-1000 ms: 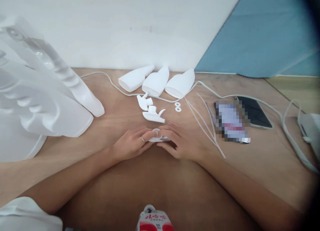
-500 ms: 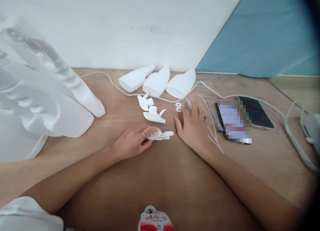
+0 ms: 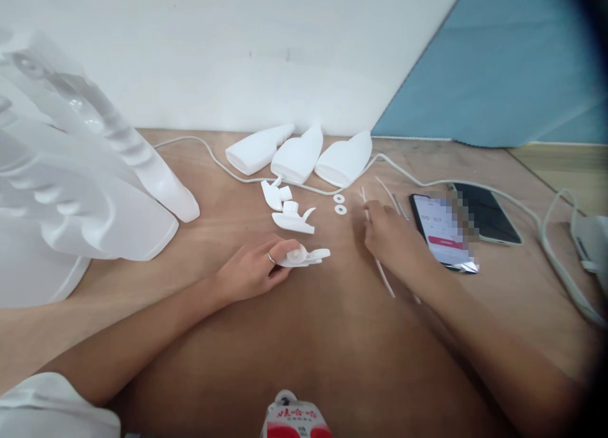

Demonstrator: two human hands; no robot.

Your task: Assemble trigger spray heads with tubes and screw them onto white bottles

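My left hand is closed around a white plastic trigger piece with a round end, held just above the table. My right hand pinches a thin white tube, which slants across the tabletop under the fingers. Another thin tube lies behind that hand. Two similar trigger pieces lie beyond my left hand, one nearer and one farther. Between the hands and farther back are two flat white washers, a front one and a back one.
Three white hollow shells lie by the wall, with a white cable running past them. A lit phone and a dark phone are at right. Large white moulded plastic stands at left. A red-and-white packet shows in front.
My right hand has drawn back slightly to the right, its spread fingers closing on a thin tube. The front washer has shifted slightly. My left hand stays nearly still.
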